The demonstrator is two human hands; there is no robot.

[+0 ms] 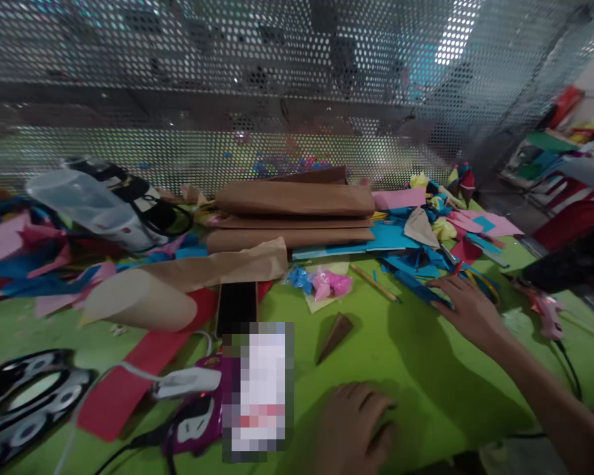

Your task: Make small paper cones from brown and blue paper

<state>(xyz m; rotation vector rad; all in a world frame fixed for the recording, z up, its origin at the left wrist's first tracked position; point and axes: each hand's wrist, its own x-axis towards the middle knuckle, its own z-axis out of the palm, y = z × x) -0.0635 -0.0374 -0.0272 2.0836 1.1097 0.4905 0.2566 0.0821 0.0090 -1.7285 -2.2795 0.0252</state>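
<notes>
My right hand (pixel 468 307) reaches out to the right over the green table (pixel 426 369). Its fingers are stretched flat, with the tips on a long blue tool (pixel 418 288) at the edge of a heap of blue paper scraps (pixel 400 247); I cannot tell what the tool is. Low in the middle, my left hand (pixel 356 425) rests on the table with loosely bent fingers and holds nothing. A small brown paper cone (pixel 334 336) lies between the two hands. Just beyond it are a pencil (pixel 375 283) and a small bag of pink and blue bits (pixel 321 282).
Brown paper rolls (pixel 297 201) are stacked at the back before a perforated metal wall (pixel 297 79). A large tan cone (pixel 138 303), a dark phone (pixel 236 307), a red strip (pixel 121 392), a white plug (pixel 188 381) and a clear bottle (pixel 94 204) crowd the left. A pink glue gun (pixel 547 315) lies at right.
</notes>
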